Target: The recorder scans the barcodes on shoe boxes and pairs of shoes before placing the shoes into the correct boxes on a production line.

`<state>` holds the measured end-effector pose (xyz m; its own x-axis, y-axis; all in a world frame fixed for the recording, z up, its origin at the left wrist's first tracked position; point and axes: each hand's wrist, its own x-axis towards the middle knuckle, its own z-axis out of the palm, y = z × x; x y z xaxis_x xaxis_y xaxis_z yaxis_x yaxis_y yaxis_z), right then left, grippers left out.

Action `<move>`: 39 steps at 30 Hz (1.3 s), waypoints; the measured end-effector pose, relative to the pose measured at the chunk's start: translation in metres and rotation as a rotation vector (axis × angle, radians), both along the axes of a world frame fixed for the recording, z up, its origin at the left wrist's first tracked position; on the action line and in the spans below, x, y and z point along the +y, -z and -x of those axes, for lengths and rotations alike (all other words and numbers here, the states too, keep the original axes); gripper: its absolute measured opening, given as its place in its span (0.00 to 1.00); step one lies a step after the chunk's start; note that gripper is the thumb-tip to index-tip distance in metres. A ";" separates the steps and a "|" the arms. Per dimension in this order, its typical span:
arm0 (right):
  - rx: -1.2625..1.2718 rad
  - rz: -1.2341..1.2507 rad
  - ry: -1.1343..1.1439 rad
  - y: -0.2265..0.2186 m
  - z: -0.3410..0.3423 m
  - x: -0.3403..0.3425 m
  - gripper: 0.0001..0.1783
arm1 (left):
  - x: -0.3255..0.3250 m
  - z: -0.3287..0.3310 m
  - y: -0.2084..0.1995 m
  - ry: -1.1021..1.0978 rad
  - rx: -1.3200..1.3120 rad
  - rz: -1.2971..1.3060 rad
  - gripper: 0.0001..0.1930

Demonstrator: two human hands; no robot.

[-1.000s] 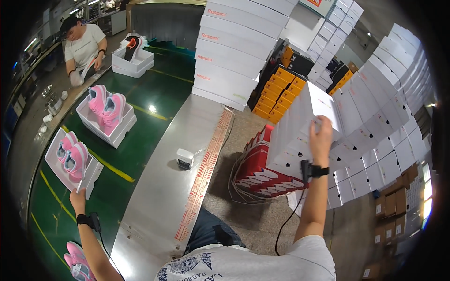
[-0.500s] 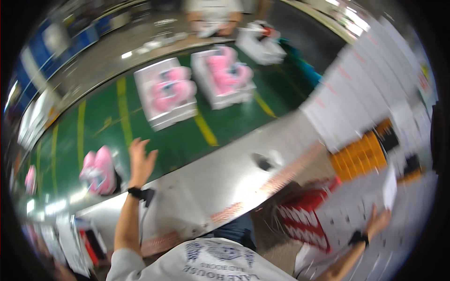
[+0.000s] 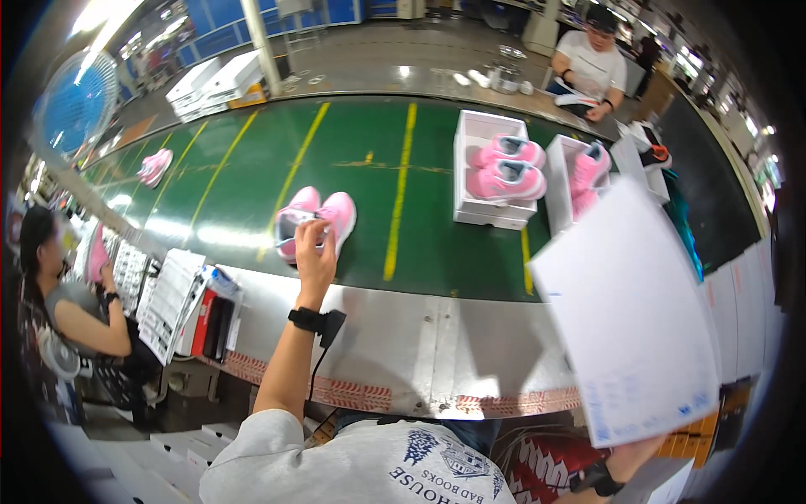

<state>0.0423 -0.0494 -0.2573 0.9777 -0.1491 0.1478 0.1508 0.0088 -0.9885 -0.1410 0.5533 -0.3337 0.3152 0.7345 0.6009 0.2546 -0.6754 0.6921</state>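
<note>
The half-curled left hand (image 3: pixel 316 262) is at the paired pink sneakers (image 3: pixel 341 215) just ahead, grip indeterminable; the right hand (image 3: pixel 635 455), partly hidden, clasps a white rectangular cardboard box (image 3: pixel 628 323).

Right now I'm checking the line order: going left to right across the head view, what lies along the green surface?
Far pink footwear → pink shoe pair at the left hand → first open white box with pink shoes → second open box with more pink shoes → third open box with a dark shoe
</note>
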 end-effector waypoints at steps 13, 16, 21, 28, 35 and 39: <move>-0.786 0.889 -0.665 -0.071 -0.001 0.323 0.27 | 0.134 0.025 0.039 -0.263 0.324 0.302 0.27; -0.936 0.894 -0.714 -0.072 0.000 0.336 0.27 | 0.142 0.033 0.044 -0.212 0.290 0.278 0.22; -0.980 0.903 -0.762 -0.062 0.003 0.349 0.27 | 0.111 0.044 -0.007 0.072 -0.084 0.272 0.09; -1.044 0.893 -0.744 -0.061 -0.010 0.347 0.21 | -0.015 0.025 -0.130 0.622 -0.601 0.578 0.06; -0.711 0.639 -1.040 -0.078 -0.007 0.332 0.15 | -0.061 -0.030 -0.108 0.764 -0.371 0.753 0.05; -0.649 0.595 -1.032 -0.064 -0.022 0.329 0.13 | -0.067 -0.033 -0.110 0.791 -0.345 0.750 0.05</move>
<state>0.0648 0.2796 -0.1930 0.3340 0.8509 0.4056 0.7717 0.0003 -0.6360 -0.1080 0.4867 -0.2237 0.7523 0.6140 0.2389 -0.3400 0.0511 0.9391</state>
